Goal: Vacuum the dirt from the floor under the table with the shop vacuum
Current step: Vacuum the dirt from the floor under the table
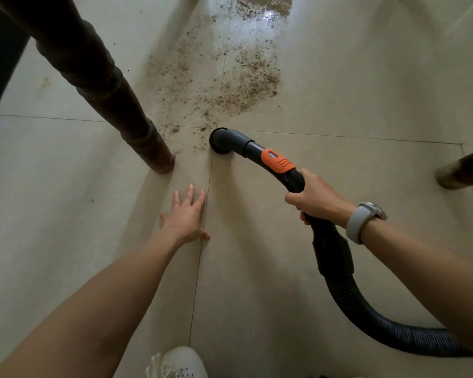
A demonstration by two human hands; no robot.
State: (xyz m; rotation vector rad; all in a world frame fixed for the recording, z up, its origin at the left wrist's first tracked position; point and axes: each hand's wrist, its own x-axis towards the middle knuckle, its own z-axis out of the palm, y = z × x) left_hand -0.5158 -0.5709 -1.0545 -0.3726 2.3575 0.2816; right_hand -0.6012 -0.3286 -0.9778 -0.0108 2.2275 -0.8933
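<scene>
Under the table, beside its leg (126,115), the right hand (316,199) grips the hose handle (290,173) to set the nozzle (220,140) at the near edge of the dirt (230,77), while the left hand (186,216) lies flat-fingered on the floor (66,186) (probably for balance).

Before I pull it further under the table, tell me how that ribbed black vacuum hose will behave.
The ribbed black vacuum hose already curves in a loose bend, so it will probably flex and trail rather than push stiffly. The rigid black handle tube, gripped by the right hand, should steer the nozzle. It likely slides easily over the smooth tiled floor.
</scene>
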